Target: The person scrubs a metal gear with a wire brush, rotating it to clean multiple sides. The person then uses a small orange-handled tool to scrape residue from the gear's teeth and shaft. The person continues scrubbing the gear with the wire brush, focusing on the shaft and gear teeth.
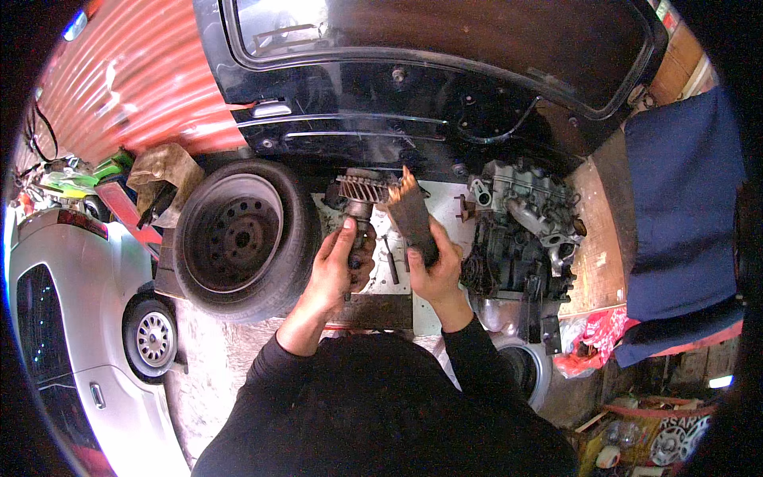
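My left hand (334, 264) is closed round the lower part of a metal gear shaft (361, 191). The shaft stands roughly upright, its slanted-tooth gear at the top end. In my right hand (439, 269) is a dark, flat, board-like piece (408, 216) with a ragged tan end pointing up; I cannot tell whether that end is splinters or bristles. Its side lies close to the gear's right edge; whether they touch is unclear. Below and between the hands, a dark thin rod (391, 261) lies on the white work surface (404, 300).
Left of my hands leans a tyre on a steel wheel (242, 230); to the right stands an engine (528, 230). A black car tailgate (342, 111) rises behind. A silver car (95, 318) is at far left, a blue cloth (683, 215) at far right, red plastic bags (592, 342) below it.
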Demonstrator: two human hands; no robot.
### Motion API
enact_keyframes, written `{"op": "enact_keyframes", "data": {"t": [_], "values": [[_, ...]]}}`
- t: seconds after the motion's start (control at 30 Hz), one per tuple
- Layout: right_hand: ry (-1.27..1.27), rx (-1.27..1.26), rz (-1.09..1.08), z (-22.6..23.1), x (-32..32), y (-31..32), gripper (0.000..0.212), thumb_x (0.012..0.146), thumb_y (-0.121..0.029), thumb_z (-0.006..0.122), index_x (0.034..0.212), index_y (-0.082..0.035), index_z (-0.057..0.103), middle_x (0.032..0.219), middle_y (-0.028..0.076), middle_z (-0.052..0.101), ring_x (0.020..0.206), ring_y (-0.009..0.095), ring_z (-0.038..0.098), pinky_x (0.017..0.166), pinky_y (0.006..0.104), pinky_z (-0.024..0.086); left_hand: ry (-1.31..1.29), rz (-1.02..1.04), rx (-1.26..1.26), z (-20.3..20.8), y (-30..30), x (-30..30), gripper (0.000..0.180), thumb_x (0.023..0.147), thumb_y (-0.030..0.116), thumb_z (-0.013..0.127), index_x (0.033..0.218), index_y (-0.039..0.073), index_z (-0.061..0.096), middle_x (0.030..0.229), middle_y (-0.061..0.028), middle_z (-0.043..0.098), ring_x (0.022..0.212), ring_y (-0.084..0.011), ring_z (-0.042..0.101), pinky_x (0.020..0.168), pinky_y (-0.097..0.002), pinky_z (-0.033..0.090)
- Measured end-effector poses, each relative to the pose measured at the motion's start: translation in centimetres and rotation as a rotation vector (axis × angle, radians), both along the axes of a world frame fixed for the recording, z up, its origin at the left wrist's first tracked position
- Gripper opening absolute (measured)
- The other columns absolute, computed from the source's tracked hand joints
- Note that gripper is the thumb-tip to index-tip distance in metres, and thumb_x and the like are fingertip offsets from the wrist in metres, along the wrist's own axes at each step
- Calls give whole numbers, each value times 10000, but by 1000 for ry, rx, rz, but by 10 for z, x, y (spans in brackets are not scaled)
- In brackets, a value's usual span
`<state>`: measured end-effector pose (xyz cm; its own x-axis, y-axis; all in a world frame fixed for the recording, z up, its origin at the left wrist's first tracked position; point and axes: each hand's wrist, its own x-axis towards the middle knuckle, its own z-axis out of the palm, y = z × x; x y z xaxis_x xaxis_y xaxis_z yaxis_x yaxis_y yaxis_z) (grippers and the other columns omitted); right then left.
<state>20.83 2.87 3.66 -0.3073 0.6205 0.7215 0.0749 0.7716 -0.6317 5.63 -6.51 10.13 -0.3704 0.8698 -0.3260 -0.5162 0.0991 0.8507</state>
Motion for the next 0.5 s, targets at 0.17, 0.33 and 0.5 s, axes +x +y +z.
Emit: {"op": "enact_keyframes", "data": {"t": [0.17,0.33,0.5], "values": [[81,-87,36,-16,2,6,551,796,-143,719,1282,62,562,1038,221,702,886,291,723,787,358,549,-171,-171,131,0,0,-21,431,1026,519,416,933,108,505,668,56,407,450,-30,301,364,-201,184],[95,52,91,19,-21,7,561,791,-133,704,1291,72,555,1036,224,701,884,300,723,786,361,550,-505,-409,279,-4,-2,-36,420,1029,525,393,923,125,463,677,71,351,454,-10,247,344,-175,172],[76,-85,80,-30,-16,17,515,820,-156,681,1279,49,570,969,189,711,844,263,720,748,343,547,-615,-484,265,-11,6,-43,426,1022,543,391,900,139,449,663,79,344,447,-10,243,318,-171,183]]}}
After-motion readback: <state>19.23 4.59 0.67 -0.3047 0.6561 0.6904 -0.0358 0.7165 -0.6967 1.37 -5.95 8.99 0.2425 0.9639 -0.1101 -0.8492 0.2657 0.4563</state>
